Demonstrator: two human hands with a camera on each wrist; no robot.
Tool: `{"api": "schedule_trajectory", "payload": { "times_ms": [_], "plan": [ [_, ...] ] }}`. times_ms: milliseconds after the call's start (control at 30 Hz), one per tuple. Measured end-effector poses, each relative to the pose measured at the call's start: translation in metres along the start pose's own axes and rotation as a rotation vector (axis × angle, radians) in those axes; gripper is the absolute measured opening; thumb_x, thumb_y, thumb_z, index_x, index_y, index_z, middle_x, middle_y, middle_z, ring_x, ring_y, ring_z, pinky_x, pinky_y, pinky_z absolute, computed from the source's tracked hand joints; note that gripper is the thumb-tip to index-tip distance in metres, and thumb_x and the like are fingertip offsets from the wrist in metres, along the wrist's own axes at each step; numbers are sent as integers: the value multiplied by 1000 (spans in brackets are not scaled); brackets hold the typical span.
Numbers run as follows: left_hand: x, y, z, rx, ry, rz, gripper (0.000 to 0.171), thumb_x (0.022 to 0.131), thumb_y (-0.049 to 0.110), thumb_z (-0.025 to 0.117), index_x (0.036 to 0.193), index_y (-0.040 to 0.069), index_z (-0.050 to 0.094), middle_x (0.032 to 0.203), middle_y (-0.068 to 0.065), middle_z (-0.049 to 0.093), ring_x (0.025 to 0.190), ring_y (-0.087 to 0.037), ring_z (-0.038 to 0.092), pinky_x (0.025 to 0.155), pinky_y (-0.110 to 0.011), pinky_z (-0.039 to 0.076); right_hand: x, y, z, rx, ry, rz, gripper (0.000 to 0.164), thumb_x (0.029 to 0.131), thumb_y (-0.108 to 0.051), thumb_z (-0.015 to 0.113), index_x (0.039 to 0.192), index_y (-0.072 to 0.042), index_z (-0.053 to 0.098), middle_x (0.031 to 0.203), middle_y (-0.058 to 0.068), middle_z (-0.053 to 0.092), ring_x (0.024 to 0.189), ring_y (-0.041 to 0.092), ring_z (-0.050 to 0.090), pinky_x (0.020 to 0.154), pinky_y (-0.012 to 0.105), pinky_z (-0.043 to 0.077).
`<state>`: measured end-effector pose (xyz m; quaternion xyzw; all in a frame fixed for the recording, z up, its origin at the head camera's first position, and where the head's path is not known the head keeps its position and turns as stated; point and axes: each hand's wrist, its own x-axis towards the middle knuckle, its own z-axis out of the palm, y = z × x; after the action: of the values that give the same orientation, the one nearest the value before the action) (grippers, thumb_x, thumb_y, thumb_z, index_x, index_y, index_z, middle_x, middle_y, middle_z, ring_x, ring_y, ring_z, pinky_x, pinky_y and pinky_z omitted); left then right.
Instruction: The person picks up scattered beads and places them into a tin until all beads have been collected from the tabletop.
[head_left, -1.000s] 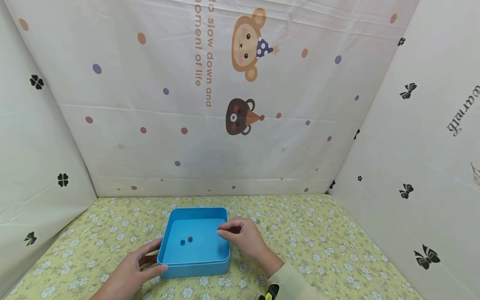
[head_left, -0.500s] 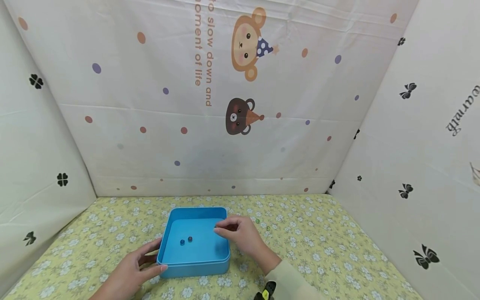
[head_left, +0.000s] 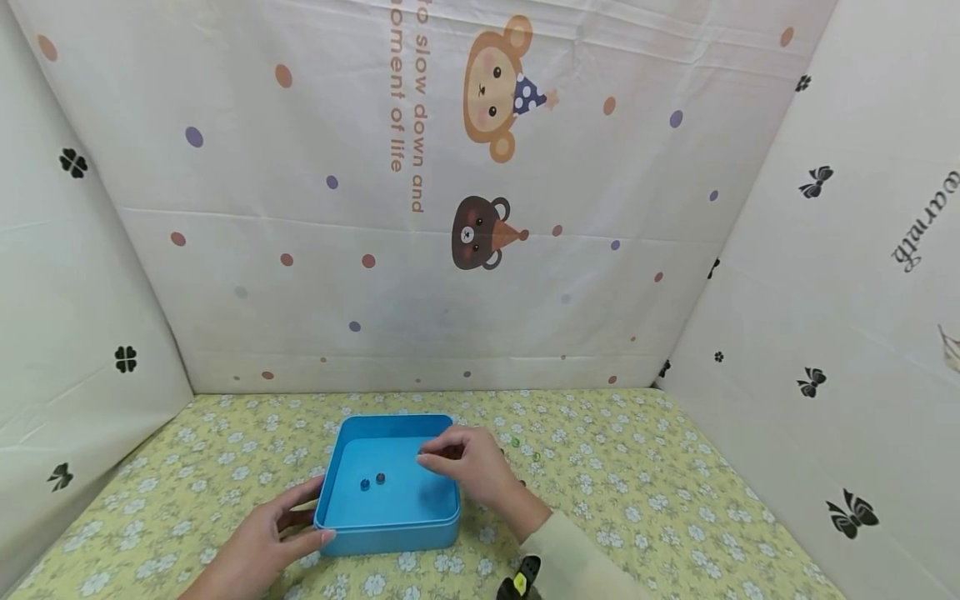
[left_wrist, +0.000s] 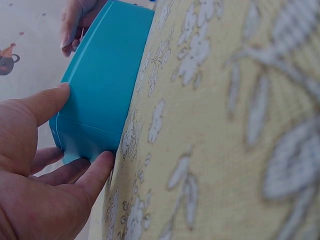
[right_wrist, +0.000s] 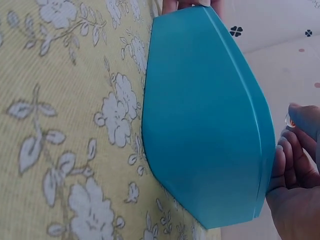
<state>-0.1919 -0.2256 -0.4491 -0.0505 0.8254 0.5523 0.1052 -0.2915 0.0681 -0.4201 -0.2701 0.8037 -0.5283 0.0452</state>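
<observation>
A square blue box (head_left: 390, 537) sits on the flowered cloth, its open top facing up. My left hand (head_left: 262, 537) holds its near left corner, thumb at the front rim and fingers along the left side. Over the box's right part is my right hand (head_left: 472, 467), thumb and fingertips pinching a small clear marble (right_wrist: 289, 120) with an orange inside, as the right wrist view shows. On the box floor lie a dark blue marble (head_left: 365, 484) and a reddish-brown marble (head_left: 380, 478), close together.
Right of the box, two green marbles (head_left: 515, 442) lie on the yellow flowered cloth (head_left: 645, 500). A small dark marble (head_left: 522, 482) shows beside the right wrist, partly hidden. Printed white curtains (head_left: 420, 292) stand at the back and both sides.
My right hand has moved left, from the box's right rim to farther over its inside, still pinching the marble. The left hand and the box have stayed in place.
</observation>
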Motion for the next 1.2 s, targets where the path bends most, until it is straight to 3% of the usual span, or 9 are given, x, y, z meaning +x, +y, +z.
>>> {"api": "schedule_trajectory", "payload": {
  "times_ms": [300,600,1200],
  "plan": [
    [1,-2,-3,-18,-39,13,89,91,33,79,161,6,30,160,-34,32,132,-51,54,101,-46,67,8,-2,8,-50,-6,-12,20,95,-31,77,107,-15,82,97,-4,72,84,6,66,65,16,64],
    [2,-3,-2,-15,-30,6,89,90,32,80,160,6,32,160,-33,32,130,-50,56,100,-45,67,14,-10,17,-93,20,84,14,93,-31,79,100,-20,83,94,-8,71,81,4,63,62,16,62],
    [-1,-3,-4,-23,-60,23,89,92,34,78,161,6,29,161,-35,30,132,-52,53,102,-45,66,28,-18,33,-176,-12,91,13,93,-31,79,96,-20,84,88,-10,73,76,0,61,57,15,58]
  ]
}}
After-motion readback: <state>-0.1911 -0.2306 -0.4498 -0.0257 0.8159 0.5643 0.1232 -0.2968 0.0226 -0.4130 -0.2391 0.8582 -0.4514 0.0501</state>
